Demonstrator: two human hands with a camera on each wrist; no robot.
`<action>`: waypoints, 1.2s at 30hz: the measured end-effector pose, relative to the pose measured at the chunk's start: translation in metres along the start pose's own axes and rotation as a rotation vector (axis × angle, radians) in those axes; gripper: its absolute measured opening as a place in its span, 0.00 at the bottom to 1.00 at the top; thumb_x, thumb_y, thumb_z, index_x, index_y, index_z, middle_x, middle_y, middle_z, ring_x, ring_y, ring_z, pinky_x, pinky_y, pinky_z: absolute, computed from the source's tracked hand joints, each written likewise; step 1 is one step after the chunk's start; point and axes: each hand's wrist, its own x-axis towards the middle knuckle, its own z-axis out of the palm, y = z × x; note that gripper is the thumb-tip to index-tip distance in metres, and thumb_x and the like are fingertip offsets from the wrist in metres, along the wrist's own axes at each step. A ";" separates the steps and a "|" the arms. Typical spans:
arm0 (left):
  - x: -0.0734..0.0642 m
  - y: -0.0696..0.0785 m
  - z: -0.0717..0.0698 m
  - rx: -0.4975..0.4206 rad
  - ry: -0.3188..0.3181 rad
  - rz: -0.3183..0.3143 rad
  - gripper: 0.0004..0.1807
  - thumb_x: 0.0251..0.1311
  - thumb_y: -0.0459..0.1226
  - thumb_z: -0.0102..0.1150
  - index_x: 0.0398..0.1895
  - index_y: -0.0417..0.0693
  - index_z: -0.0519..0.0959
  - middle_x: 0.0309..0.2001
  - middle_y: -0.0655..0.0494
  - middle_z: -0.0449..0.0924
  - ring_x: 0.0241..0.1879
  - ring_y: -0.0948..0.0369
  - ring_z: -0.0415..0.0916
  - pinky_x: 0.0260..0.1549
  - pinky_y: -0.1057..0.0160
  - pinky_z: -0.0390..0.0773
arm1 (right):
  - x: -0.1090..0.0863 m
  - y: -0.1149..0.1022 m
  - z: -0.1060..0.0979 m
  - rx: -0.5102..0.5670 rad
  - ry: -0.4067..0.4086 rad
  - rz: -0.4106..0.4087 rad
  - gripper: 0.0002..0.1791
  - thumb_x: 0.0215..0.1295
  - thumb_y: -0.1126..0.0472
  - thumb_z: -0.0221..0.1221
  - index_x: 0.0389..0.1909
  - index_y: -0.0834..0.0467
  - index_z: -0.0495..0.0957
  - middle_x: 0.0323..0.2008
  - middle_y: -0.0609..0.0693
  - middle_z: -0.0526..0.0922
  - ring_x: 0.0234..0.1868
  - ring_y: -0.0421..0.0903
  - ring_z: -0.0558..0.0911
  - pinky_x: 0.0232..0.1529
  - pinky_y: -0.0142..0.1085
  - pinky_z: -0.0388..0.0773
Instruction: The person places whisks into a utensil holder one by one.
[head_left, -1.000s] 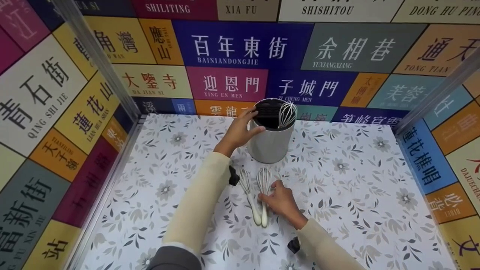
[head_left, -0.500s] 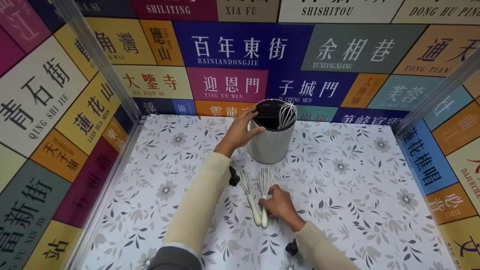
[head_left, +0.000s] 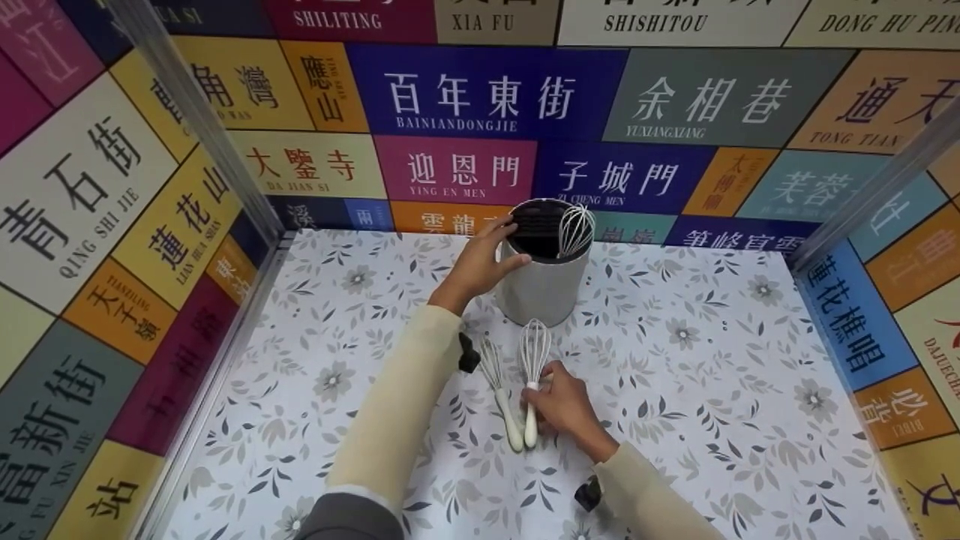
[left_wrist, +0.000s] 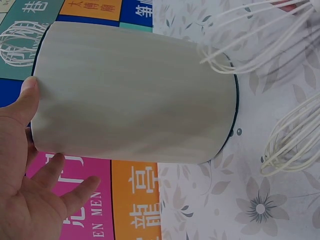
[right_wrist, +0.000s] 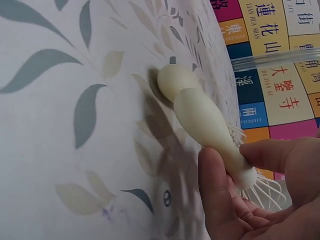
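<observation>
A light grey utensil holder (head_left: 536, 292) with a dark inside stands upright near the back wall, a whisk (head_left: 576, 229) leaning in it. My left hand (head_left: 480, 259) holds the holder's left rim with thumb and fingers. The left wrist view shows the thumb at the rim and two fingertips spread away from the wall. My right hand (head_left: 566, 405) pinches the cream handle of a second whisk (head_left: 535, 352) between thumb and index finger; its wires point toward the holder. Beside it a third whisk (head_left: 510, 424) lies on the tabletop.
The white tabletop (head_left: 712, 420) carries a grey leaf and flower print. Panels with coloured name tiles (head_left: 487, 90) rise at the back and both sides, with clear strips (head_left: 225, 330) along the corners.
My right hand has taken hold of the second whisk's handle and raised it slightly, its wires shifting toward the holder. The left hand and holder stay put.
</observation>
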 end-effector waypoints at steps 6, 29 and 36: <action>0.000 -0.002 0.001 0.013 0.001 0.022 0.38 0.69 0.53 0.62 0.77 0.47 0.66 0.80 0.52 0.57 0.79 0.54 0.57 0.77 0.55 0.59 | 0.000 -0.005 -0.008 -0.003 0.032 -0.065 0.17 0.65 0.58 0.66 0.50 0.56 0.72 0.27 0.50 0.82 0.20 0.56 0.86 0.18 0.44 0.83; -0.002 0.000 0.000 0.004 0.010 0.007 0.38 0.69 0.53 0.62 0.77 0.49 0.65 0.80 0.55 0.56 0.79 0.55 0.57 0.77 0.54 0.60 | 0.008 -0.052 -0.042 -0.016 0.144 -0.179 0.23 0.66 0.57 0.65 0.60 0.54 0.71 0.36 0.54 0.85 0.24 0.48 0.87 0.23 0.36 0.85; -0.002 0.000 0.000 -0.001 0.016 0.023 0.37 0.69 0.51 0.62 0.76 0.47 0.66 0.80 0.54 0.57 0.79 0.55 0.56 0.77 0.55 0.60 | 0.011 -0.070 -0.054 0.001 0.154 -0.203 0.23 0.66 0.55 0.65 0.59 0.52 0.70 0.39 0.54 0.85 0.32 0.54 0.89 0.27 0.40 0.87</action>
